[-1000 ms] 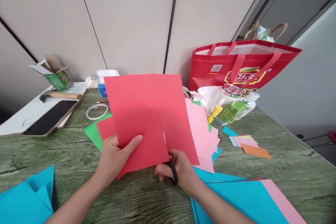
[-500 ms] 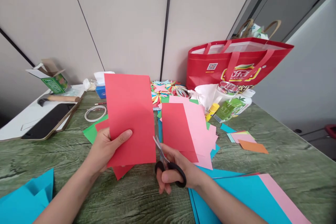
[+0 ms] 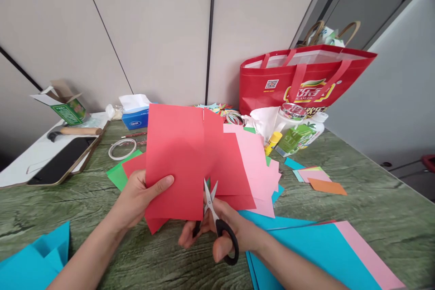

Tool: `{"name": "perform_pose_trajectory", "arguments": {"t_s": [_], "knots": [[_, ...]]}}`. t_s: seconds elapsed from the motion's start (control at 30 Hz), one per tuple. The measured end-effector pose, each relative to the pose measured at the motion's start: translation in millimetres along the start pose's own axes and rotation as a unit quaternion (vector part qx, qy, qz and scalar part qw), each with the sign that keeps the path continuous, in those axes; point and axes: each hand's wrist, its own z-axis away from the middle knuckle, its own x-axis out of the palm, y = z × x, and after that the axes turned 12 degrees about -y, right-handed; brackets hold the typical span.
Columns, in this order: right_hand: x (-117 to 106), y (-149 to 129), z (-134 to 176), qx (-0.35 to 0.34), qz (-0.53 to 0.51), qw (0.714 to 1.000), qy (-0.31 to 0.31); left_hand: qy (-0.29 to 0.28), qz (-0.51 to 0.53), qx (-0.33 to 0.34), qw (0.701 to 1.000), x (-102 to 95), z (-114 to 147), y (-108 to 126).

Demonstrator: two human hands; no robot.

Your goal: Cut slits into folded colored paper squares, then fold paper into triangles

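My left hand [image 3: 142, 195] pinches a red sheet of paper [image 3: 175, 154], thumb in front and fingers behind, holding it upright above the table. The sheet looks folded, and a second red layer [image 3: 213, 131] shows beyond its right edge. My right hand [image 3: 227, 224] is closed around black-handled scissors [image 3: 210, 204], with thumb and fingers in the loops. Their blades are spread, one along the lower right edge of the sheet and the other to its right. Behind them, more red paper [image 3: 234, 167] lies on a pink sheet [image 3: 254, 163].
Blue sheets [image 3: 312, 249] lie at the front right and folded blue paper [image 3: 37, 253] at the front left. A tape roll [image 3: 122, 149], phone [image 3: 64, 161], hammer [image 3: 76, 131] and tissue box [image 3: 135, 119] stand left. A red bag [image 3: 261, 84] and glue stick [image 3: 273, 143] are right.
The scissor blades have spread wider, and my right hand's fingers have moved apart with the loops. The red sheet has shifted slightly right and down, and its back layer now shows at the right.
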Motion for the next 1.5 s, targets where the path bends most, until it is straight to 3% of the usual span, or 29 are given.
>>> {"name": "perform_pose_trajectory", "arguments": {"t_s": [0.27, 0.43, 0.53, 0.63, 0.73, 0.83, 1.27, 1.5], "knots": [[-2.4, 9.7, -3.3, -0.045, 0.121, 0.988, 0.088, 0.035, -0.101, 0.028, 0.994, -11.1, -4.8, -6.5], [-5.3, 5.1, -0.2, -0.020, 0.080, 0.996, 0.018, 0.015, -0.069, 0.043, 0.997, -13.7, -1.7, -7.6], [-2.7, 5.6, -0.6, -0.047, 0.082, 0.995, -0.004, 0.018, -0.037, 0.074, 0.996, -14.1, 2.2, -5.5], [0.5, 7.5, -2.4, -0.072, 0.138, 0.986, 0.064, 0.001, -0.019, 0.048, 0.999, -13.6, 3.4, -4.4], [0.5, 9.2, -2.6, -0.054, 0.181, 0.974, 0.122, -0.005, -0.009, -0.008, 1.000, -11.0, 1.5, -4.9], [-2.1, 11.6, -0.8, -0.049, 0.207, 0.966, 0.149, 0.019, 0.008, 0.001, 1.000, -7.8, -0.7, -4.5], [-2.5, 12.9, 0.8, -0.009, 0.243, 0.953, 0.179, 0.071, 0.040, 0.017, 0.997, 2.0, -4.4, -6.3], [-0.9, 6.6, -3.3, -0.063, 0.213, 0.954, 0.203, 0.033, -0.039, -0.002, 0.999, 6.3, -2.1, -15.6]]}}
